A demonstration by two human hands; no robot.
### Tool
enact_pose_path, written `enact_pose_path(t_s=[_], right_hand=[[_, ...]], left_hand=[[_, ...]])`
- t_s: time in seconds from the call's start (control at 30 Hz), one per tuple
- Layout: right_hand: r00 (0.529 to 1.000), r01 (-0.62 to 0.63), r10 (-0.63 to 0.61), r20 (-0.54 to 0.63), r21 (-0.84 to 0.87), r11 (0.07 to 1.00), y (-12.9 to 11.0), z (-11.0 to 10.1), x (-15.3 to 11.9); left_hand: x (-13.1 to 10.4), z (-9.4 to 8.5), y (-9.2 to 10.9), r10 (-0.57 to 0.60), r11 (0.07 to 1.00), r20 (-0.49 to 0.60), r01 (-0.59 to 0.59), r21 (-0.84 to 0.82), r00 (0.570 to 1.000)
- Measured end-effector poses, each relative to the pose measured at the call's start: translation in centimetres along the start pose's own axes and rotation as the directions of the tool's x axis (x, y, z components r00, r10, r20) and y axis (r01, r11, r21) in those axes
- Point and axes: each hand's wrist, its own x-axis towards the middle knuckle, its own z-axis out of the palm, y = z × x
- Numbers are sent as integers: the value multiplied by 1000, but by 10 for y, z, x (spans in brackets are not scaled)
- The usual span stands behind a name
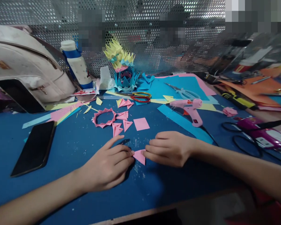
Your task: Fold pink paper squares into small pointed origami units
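Note:
A small folded pink paper triangle lies on the blue table between my hands. My left hand pinches its left corner, with the index finger raised away. My right hand has its fingertips pressed on the triangle's upper right corner, the fingers curled together. Just beyond sits a flat pink paper square. To its left are several folded pink pieces and a ring of joined pink pieces.
A pink glue gun with a black cord lies right of centre. Two phones, scissors, blue paper sheets, a bottle and a white bag surround the work area. A paper model stands at the back.

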Motion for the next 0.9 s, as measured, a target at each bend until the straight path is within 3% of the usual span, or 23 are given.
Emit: enact_pose_path(t_s=[0.2, 0.47, 0.73, 0.9], right_hand=[[996, -78, 77, -42, -13, 997, 2, 2, 6], [967, -251, 255, -3, 167, 953, 3, 9, 5], [965, -259, 263, 9, 222, 940, 4, 10, 7], [932, -352, 360, 35, 314, 882, 2, 11, 9]], left_hand=[[-3, -1, -1, -8, 1000, 1, 8, -10, 1000], [-5, -1, -4, -2, 1000, 23, 2, -4, 1000], [-6, -2, -5, -1, 1000, 64, 0, 18, 998], [-5, -4, -5, -5, 1000, 78, 5, 8, 997]])
